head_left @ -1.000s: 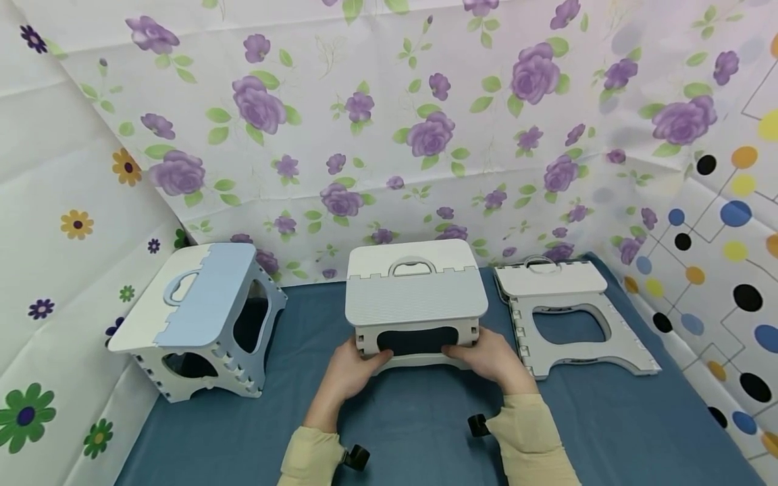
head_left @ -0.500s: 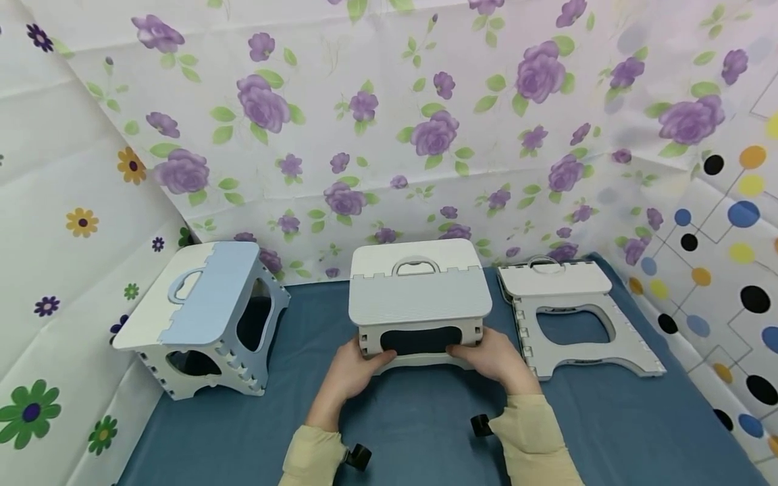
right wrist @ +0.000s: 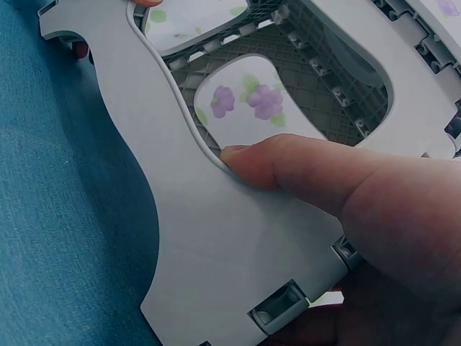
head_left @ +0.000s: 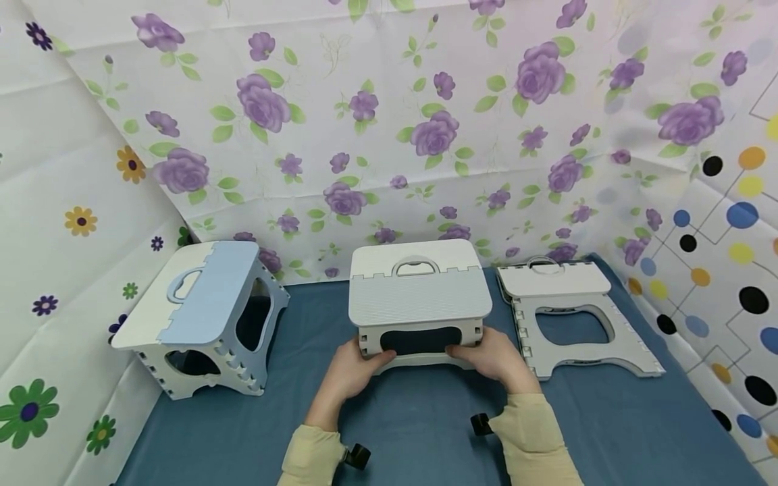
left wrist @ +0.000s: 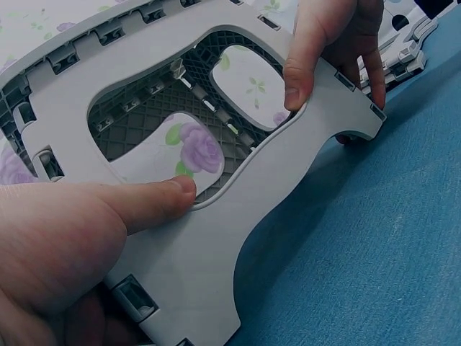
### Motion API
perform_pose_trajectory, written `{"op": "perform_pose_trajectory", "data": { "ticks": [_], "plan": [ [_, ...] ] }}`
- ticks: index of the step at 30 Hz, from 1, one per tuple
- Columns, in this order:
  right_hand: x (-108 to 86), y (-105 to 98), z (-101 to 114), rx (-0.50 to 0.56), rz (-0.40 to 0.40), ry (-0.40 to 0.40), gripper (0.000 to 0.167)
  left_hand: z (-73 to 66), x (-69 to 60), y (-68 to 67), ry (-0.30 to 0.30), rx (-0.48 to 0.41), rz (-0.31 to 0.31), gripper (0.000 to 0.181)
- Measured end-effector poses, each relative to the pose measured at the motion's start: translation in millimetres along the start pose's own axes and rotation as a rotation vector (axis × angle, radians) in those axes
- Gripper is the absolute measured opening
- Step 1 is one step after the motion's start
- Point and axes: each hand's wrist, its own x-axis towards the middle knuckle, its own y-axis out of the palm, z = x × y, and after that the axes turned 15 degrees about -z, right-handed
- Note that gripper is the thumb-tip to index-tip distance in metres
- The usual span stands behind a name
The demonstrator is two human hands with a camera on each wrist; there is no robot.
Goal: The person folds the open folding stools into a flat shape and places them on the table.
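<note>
A grey and white folding stool stands unfolded on the blue cloth, its handle on top. At its lower left front, my left hand grips the leg panel, and my right hand grips the same panel at the right. In the left wrist view, the left thumb lies on the panel at the edge of its opening. The right thumb presses the panel likewise in the right wrist view. Fingers of both hands are partly hidden behind the panel.
A blue and white stool stands unfolded at the left. To the right, a white stool lies folded flat on the blue cloth. Flowered sheeting hangs behind, with patterned sheets at both sides.
The head view has shifted slightly since a second ago. Both hands keep the same hold, and the stools have not visibly moved.
</note>
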Motion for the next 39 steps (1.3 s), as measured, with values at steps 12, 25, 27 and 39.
{"op": "perform_pose_trajectory", "data": {
  "ticks": [12, 25, 27, 39],
  "plan": [
    [-1.2, -0.7, -0.8, 0.003, 0.018, 0.018, 0.085, -0.4, -2.6, -0.4, -0.008, -0.006, 0.012, 0.067],
    [-2.7, -2.9, 1.9, 0.021, 0.016, 0.017, 0.085, -2.6, -1.7, -0.4, -0.004, -0.008, 0.008, 0.064],
    [-3.1, -3.4, 2.7, 0.023, 0.014, 0.021, 0.086, -2.8, -1.6, -0.1, -0.002, -0.008, 0.009, 0.063],
    [-2.0, -1.8, 2.3, 0.024, 0.023, 0.025, 0.084, -3.6, -2.3, -1.1, 0.009, -0.008, 0.001, 0.071]
  ]
}}
